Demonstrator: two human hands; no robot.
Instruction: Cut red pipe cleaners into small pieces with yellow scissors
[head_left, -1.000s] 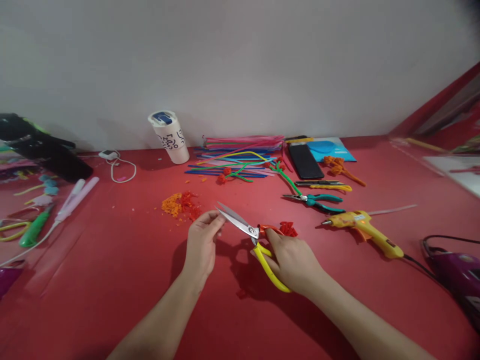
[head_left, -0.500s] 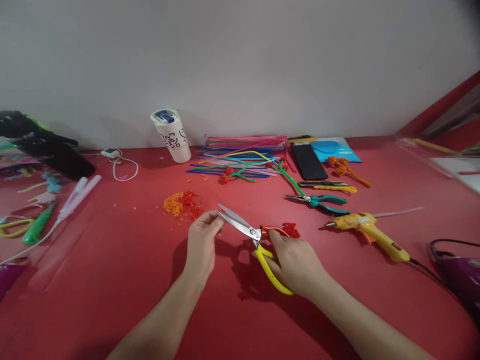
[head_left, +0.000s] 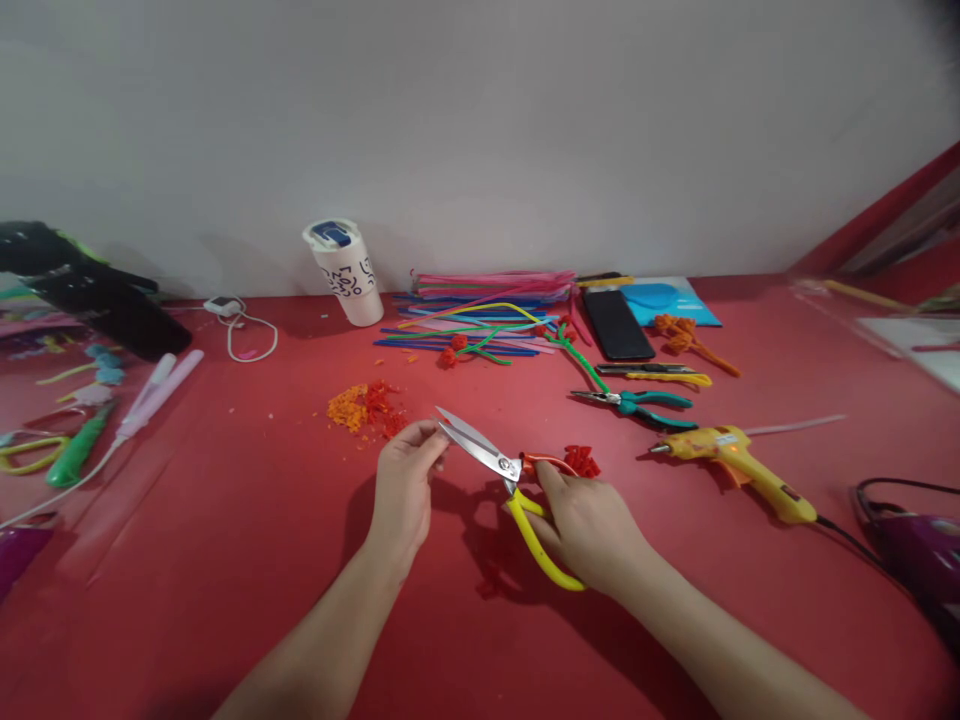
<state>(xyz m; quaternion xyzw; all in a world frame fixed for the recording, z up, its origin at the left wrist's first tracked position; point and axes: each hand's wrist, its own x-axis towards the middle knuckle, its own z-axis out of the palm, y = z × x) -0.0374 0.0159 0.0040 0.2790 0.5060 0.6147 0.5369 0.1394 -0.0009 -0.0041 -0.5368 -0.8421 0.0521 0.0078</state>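
Note:
My right hand (head_left: 592, 520) grips scissors (head_left: 480, 450) by their yellow and red handles, the blades slightly apart and pointing left. At the blade tips, my left hand (head_left: 409, 470) pinches a small red piece (head_left: 445, 424), mostly hidden by fingers and blades. Orange clippings (head_left: 347, 409) and red clippings (head_left: 381, 405) lie in a pile just beyond my left hand. A cluster of red pieces (head_left: 581, 461) sits beside the knuckles of my right hand, and another red piece (head_left: 490, 582) rests in shadow below the scissors.
Behind are a white tumbler (head_left: 349, 275), pipe cleaners (head_left: 487, 285) and a phone (head_left: 619, 325). Pliers (head_left: 645, 405) and a yellow glue gun (head_left: 750, 465) lie to the right. At the left are a black bottle (head_left: 97, 300) and a pink hot tool (head_left: 161, 395).

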